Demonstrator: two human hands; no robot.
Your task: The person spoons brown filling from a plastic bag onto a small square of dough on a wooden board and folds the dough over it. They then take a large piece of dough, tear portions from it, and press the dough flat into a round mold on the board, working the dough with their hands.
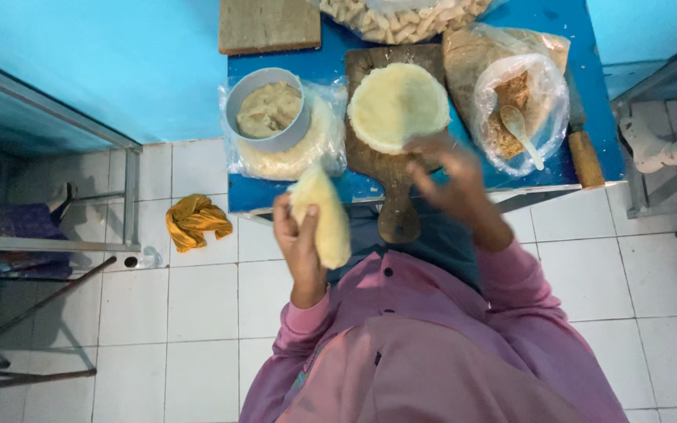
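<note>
Left hand (298, 235) grasps a folded dough piece (321, 215), soft and limp; right hand (448, 176), blurred, open-fingered, touches the dough round (397, 106).

Bright turquoise walls (119, 63) meet a floor (197, 313) of white square tiles. A blue table (307, 196) stands against the wall — metal frames (131, 188) flank it, and a yellow cloth (195, 221) lies crumpled on the tiles.
</note>
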